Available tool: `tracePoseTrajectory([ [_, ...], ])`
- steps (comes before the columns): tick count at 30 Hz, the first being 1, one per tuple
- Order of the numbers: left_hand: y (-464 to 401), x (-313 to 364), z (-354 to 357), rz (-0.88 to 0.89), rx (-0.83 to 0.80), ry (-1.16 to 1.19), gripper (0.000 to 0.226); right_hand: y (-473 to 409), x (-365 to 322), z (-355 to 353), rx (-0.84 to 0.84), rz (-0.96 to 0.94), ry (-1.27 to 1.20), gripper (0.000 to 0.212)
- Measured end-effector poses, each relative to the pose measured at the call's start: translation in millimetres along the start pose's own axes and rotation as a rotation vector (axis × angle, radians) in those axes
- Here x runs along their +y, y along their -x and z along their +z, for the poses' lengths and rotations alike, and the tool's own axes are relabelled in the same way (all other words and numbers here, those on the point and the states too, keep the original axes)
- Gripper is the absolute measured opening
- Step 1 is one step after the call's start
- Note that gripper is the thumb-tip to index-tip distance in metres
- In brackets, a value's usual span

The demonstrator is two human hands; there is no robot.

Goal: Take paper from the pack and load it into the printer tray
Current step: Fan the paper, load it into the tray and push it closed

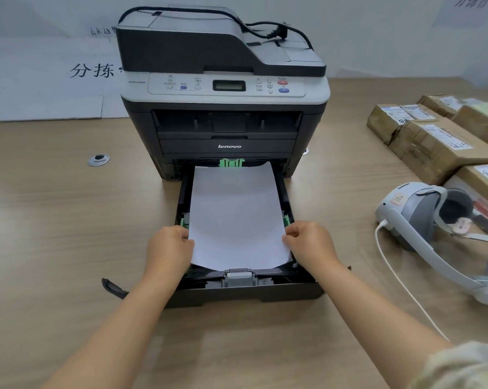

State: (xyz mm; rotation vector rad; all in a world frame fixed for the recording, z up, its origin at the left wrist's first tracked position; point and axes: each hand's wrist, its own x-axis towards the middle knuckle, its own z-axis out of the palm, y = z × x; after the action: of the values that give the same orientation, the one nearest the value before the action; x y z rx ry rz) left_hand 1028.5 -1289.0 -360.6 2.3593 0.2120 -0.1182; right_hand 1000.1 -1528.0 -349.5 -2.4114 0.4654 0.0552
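- Left hand (169, 249) pinches the near left edge of the paper (237, 217), fingers curled closed on it.
- Right hand (310, 244) grips the near right edge the same way, thumb on top.
- White paper lies inside the pulled-out printer tray (245, 290), its far end reaching under the printer (226, 108) by a green guide (231, 163); its near edge bows slightly above the tray floor.
- Green side guides (286, 220) sit just beside the sheet.
- On the wooden table (54, 220), taped cardboard parcels (433, 147) and a grey headset (422, 214) lie to the right.
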Motion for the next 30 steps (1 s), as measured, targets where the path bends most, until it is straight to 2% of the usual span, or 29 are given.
tracePoseTrajectory([
  [3,-4.7,-6.1,4.7,0.040,0.022,-0.147,0.020,-3.3,0.2,5.1,-0.009,-0.009,0.064,0.017],
  [10,-3.9,-4.5,4.5,0.098,0.062,-0.355,0.041,-6.2,-1.1,8.2,-0.018,-0.046,0.179,0.014],
  [13,1.5,-2.2,1.7,0.135,0.073,-0.378,0.020,-4.1,-1.8,6.5,-0.004,-0.036,0.173,0.024],
  [17,6.2,-1.3,-3.7,0.117,0.117,-0.389,0.017,-4.6,0.7,6.0,-0.008,-0.033,0.186,0.032],
  [22,6.0,-7.5,-9.9,0.119,0.136,-0.381,0.026,-0.8,0.5,6.0,0.016,-0.020,0.198,0.023],
  [24,7.7,-6.7,-11.3,0.114,0.118,-0.376,0.024,1.2,-0.1,5.6,0.024,-0.012,0.198,0.007],
  [27,12.5,-0.4,-12.2,0.087,0.098,-0.368,0.029,2.6,-1.1,4.4,0.008,0.041,0.174,0.034],
  [30,13.2,3.6,-11.2,0.054,0.078,-0.292,0.036,4.5,-4.8,2.6,-0.021,0.094,0.134,0.035],
])
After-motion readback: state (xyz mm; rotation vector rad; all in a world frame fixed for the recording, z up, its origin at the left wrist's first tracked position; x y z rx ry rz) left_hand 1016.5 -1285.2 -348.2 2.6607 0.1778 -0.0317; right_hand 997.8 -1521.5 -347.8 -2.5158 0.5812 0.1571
